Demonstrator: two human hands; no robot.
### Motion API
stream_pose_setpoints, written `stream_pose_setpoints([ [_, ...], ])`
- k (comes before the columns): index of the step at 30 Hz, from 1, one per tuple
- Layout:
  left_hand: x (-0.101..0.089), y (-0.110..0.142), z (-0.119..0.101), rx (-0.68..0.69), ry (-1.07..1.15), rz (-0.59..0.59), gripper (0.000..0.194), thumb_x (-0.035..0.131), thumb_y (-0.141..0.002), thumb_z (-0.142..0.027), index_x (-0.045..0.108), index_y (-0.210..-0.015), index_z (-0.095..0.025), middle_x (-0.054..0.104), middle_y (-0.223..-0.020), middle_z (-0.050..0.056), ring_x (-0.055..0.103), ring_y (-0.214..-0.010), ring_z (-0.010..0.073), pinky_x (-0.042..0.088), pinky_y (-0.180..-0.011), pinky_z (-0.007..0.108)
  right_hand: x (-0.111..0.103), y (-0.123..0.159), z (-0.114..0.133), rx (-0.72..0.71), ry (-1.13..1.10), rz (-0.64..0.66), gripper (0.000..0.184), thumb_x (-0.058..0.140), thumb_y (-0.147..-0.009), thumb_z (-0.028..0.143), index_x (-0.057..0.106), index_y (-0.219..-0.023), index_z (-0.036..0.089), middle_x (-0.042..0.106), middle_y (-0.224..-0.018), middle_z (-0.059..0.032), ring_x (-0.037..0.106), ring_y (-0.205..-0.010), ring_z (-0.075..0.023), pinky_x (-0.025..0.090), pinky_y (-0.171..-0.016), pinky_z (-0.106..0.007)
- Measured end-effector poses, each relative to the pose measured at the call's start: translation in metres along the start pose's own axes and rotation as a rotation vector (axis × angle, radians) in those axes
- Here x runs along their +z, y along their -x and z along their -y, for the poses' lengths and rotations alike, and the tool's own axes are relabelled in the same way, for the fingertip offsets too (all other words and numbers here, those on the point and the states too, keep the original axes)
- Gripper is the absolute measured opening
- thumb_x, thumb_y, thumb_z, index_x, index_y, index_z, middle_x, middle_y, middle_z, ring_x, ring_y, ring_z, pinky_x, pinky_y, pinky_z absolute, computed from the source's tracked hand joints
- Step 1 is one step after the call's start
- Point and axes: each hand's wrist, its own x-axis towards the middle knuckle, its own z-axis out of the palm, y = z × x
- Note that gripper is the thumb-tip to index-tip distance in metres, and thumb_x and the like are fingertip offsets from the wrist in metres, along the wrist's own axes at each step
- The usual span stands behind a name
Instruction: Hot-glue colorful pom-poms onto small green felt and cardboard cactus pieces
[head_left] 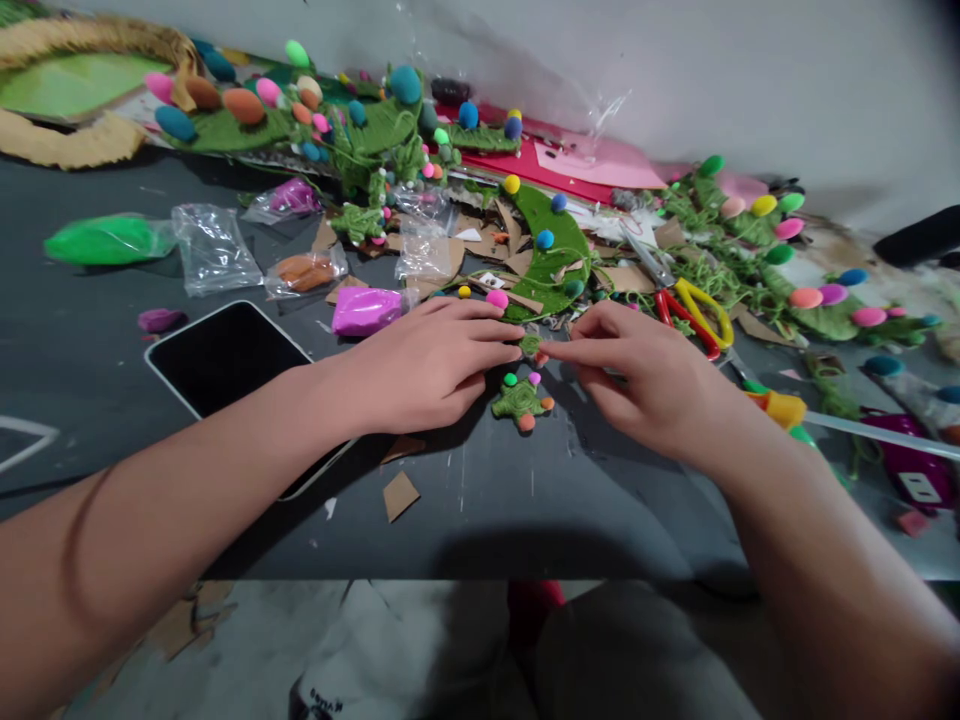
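Observation:
My left hand (pixel 442 360) reaches in palm down, its fingers stretched out with their tips at a small round green yarn-wrapped piece (pixel 530 345). From the other side, my right hand (pixel 634 370) points its index finger at the same piece, seemingly touching its edge, while the other fingers bend under. An orange bit shows at the lower edge of this piece. Just below it, a green yarn star (pixel 517 400) lies on the table with green, pink and orange balls on its points. Neither hand grips anything that I can see.
A phone (pixel 225 350) lies partly under my left forearm. Red-and-yellow scissors (pixel 690 315) and a glue gun (pixel 784 410) are on the right. Bagged purple clay (pixel 367 311), a green crescent (pixel 559 250) and cardboard scraps (pixel 401 496) lie around the dark table (pixel 465 530).

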Motion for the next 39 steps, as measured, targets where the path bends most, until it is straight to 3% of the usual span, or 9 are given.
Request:
stream_pose_setpoints([
  [11,0.003,-0.001,0.001,0.018,-0.009,-0.01,0.053,0.044,-0.093,-0.018,0.061,-0.144,-0.019,0.056,-0.154,0.004,0.045,-0.148,0.0315,0.036,-0.122,0.055,0.003,0.002,0.01,0.048,0.024,0.035,0.04,0.05,-0.095,0.016,0.075,-0.126,0.022,0.063,-0.105,-0.0111,0.064,-0.092,-0.0242,0.053,-0.083,-0.039],
  [15,-0.004,0.0,0.001,0.035,0.05,-0.064,0.052,0.045,-0.092,-0.014,0.064,-0.14,-0.02,0.059,-0.152,0.003,0.049,-0.145,0.0295,0.039,-0.121,0.053,-0.003,0.004,0.012,0.053,-0.047,-0.039,0.039,0.053,-0.095,0.016,0.073,-0.128,0.02,0.063,-0.104,-0.0099,0.064,-0.09,-0.0216,0.051,-0.08,-0.036],
  [19,-0.039,0.013,0.008,-0.113,0.215,-0.269,0.04,0.051,-0.093,-0.009,0.072,-0.126,-0.018,0.07,-0.138,0.005,0.063,-0.13,0.0223,0.048,-0.115,0.041,-0.01,0.009,0.025,0.08,-0.142,-0.173,0.027,0.058,-0.098,0.02,0.074,-0.12,0.018,0.066,-0.095,-0.0059,0.063,-0.08,-0.0149,0.049,-0.074,-0.028],
  [21,-0.06,0.024,0.016,-0.279,0.349,-0.469,0.029,0.061,-0.094,-0.015,0.075,-0.119,-0.02,0.079,-0.109,0.002,0.074,-0.103,0.019,0.06,-0.095,0.036,-0.01,0.012,0.034,0.103,-0.191,-0.182,0.014,0.063,-0.098,0.025,0.075,-0.101,0.018,0.066,-0.082,-0.0016,0.06,-0.069,-0.0113,0.046,-0.066,-0.025],
  [25,-0.084,0.046,0.038,-0.382,0.611,-0.713,0.022,0.078,-0.087,-0.02,0.079,-0.109,-0.02,0.071,-0.075,0.0,0.067,-0.063,0.0136,0.054,-0.057,0.029,-0.002,0.02,0.049,0.059,-0.21,-0.127,0.04,0.064,-0.098,0.034,0.055,-0.062,0.019,0.046,-0.055,0.005,0.041,-0.05,-0.0082,0.035,-0.05,-0.025],
  [28,-0.089,0.057,0.053,-0.402,0.698,-0.798,0.014,0.076,-0.09,-0.026,0.081,-0.101,-0.02,0.061,-0.063,-0.001,0.057,-0.055,0.0107,0.045,-0.05,0.027,0.007,0.027,0.051,0.025,-0.223,-0.096,0.017,0.056,-0.101,0.022,0.069,-0.091,0.019,0.067,-0.076,-0.0002,0.063,-0.068,-0.0114,0.049,-0.063,-0.023],
  [32,-0.094,0.063,0.06,-0.422,0.606,-0.639,0.026,0.08,-0.083,-0.028,0.08,-0.109,-0.025,0.076,-0.095,0.003,0.071,-0.087,0.0194,0.058,-0.082,0.036,0.016,0.038,0.044,0.077,-0.274,-0.065,0.062,0.048,-0.09,-0.001,0.052,-0.146,0.026,0.075,-0.123,-0.0028,0.075,-0.089,-0.0119,0.06,-0.086,-0.025],
  [35,-0.094,0.062,0.059,-0.506,0.256,-0.332,0.038,0.082,-0.077,-0.044,0.079,-0.112,-0.028,0.077,-0.108,0.002,0.07,-0.092,0.0215,0.057,-0.087,0.038,0.015,0.043,0.039,0.13,-0.289,-0.065,0.074,0.045,-0.089,-0.001,0.043,-0.155,0.033,0.066,-0.143,-0.0032,0.076,-0.103,-0.0167,0.061,-0.099,-0.035],
  [39,-0.082,0.059,0.062,-0.483,-0.051,-0.003,0.053,0.072,-0.083,-0.06,0.071,-0.128,-0.033,0.072,-0.125,0.003,0.07,-0.094,0.021,0.056,-0.077,0.031,0.005,0.046,0.036,0.2,-0.306,-0.162,0.069,0.045,-0.095,0.008,0.04,-0.157,0.039,0.046,-0.162,-0.0009,0.06,-0.136,-0.0296,0.049,-0.116,-0.056],
])
